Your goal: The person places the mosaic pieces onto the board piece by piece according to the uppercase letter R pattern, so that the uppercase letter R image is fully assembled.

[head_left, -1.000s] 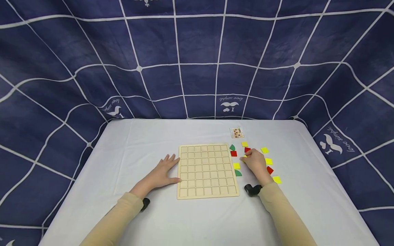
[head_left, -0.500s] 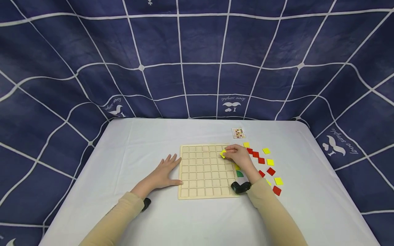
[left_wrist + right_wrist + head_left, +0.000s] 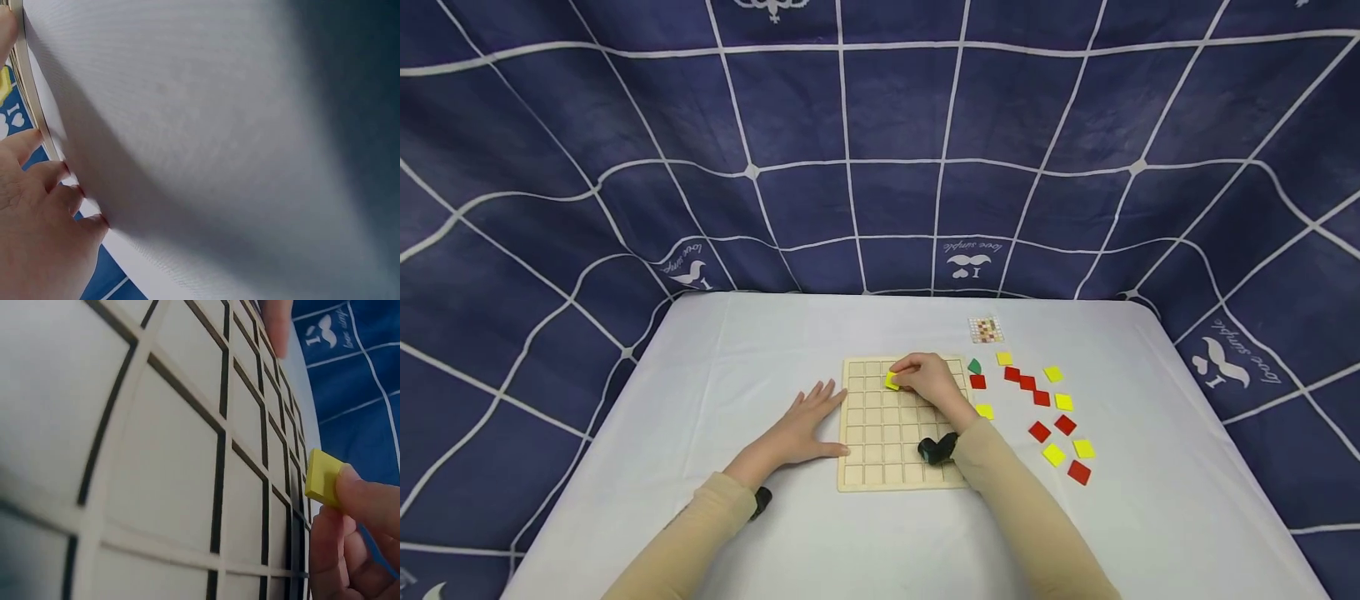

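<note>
A pale wooden grid board (image 3: 863, 476) with rows of shallow square cells lies on the table. Over its upper part, my right hand (image 3: 931, 382) pinches a yellow square tile (image 3: 891, 381) between thumb and fingers. The right wrist view shows this yellow tile (image 3: 323, 477) tilted up, held near the board's cells (image 3: 169, 450). My left hand (image 3: 801, 427) lies spread at the board's left edge, its thumb and forefinger touching the rim. From the left wrist, several fingertips of that left hand (image 3: 44, 206) rest on the white cloth beside the board's edge.
Right of the board lie scattered yellow tiles (image 3: 1053, 455), red tiles (image 3: 1078, 472) and a green rounded piece (image 3: 974, 366). A small printed pattern card (image 3: 986, 329) is behind them. A dark blue curtain (image 3: 895, 200) with white lines stands around the white table (image 3: 760, 333).
My right hand has picked up a yellow tile among the loose pieces and carried it left, over the board's upper rows. The left hand stays at the board's left edge.
</note>
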### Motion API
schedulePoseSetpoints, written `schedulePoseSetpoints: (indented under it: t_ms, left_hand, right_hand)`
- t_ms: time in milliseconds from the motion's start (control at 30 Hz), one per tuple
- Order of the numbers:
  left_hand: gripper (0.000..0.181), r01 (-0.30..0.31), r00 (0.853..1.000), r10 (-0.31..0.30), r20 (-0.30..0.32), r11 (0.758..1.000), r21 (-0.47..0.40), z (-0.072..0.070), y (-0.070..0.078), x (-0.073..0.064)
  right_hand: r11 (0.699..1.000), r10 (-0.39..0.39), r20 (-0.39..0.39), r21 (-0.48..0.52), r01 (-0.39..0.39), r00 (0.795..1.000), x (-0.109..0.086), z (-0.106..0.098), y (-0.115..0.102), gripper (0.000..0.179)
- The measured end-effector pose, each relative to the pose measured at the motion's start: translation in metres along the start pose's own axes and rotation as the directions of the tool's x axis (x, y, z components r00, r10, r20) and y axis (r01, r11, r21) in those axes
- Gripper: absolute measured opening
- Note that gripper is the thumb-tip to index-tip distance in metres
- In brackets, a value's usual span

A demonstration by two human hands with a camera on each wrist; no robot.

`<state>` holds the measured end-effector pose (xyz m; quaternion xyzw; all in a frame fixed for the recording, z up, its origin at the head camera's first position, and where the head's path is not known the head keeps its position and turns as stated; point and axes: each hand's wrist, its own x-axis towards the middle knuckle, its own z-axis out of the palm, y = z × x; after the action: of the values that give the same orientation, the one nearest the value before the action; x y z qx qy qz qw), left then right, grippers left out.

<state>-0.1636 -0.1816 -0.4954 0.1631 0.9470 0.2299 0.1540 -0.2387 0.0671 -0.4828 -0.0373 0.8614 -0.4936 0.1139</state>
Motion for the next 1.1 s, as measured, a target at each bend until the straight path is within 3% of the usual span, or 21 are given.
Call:
schedulePoseSetpoints:
  t_ms: [400, 700, 833, 967, 1100]
  left_hand:
    - [0.102, 0.004, 1.000, -0.004, 0.001, 1.000, 0.000, 0.005, 0.000, 0.000]
    - [0.101, 0.007, 1.000, -0.007, -0.008, 1.000, -0.004, 0.003, -0.001, -0.001]
    - [0.101, 0.006, 1.000, -0.006, -0.007, 1.000, 0.003, 0.003, -0.001, 0.000]
    - [0.102, 0.004, 1.000, -0.004, -0.013, 1.000, 0.004, 0.001, 0.001, 0.000]
    - [0.102, 0.001, 1.000, -0.001, -0.014, 1.000, 0.006, 0.001, 0.001, 0.000]
  right_hand:
    - [0.970, -0.106, 0.004, -0.222, 0.104, 0.994, 0.005, 0.010, 0.002, 0.008]
    - [0.940, -0.155, 0.017, -0.306, 0.153, 0.988, 0.004, 0.012, -0.003, 0.009]
    - [0.959, -0.111, 0.042, -0.256, 0.118, 0.993, 0.001, 0.000, -0.007, 0.016]
    - [0.977, -0.078, 0.002, -0.196, 0.077, 0.997, -0.001, -0.024, -0.004, 0.022]
    - [0.980, -0.041, -0.053, -0.198, 0.030, 0.998, -0.003, -0.056, 0.006, 0.026]
